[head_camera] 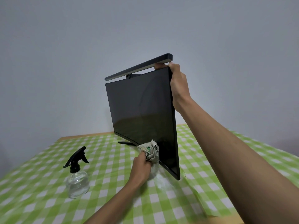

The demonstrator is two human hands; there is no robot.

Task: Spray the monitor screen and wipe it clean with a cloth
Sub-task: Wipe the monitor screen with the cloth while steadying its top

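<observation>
Green-check desk (40, 199) fills the frame's bottom. Lower left, 1 clear spray bottle (77, 181) w/ black trigger stands upright on it. Lower centre, left hand (140, 167), grip clenched on a bunched cloth (151, 152), presses it to the dark monitor screen (142, 110) near its bottom edge. Upper centre-right, right hand (178, 84), grip grasping the screen's top corner, just under a black light bar (139, 67).

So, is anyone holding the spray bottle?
No, the bottle stands free on the table; the left hand grips the cloth.
</observation>
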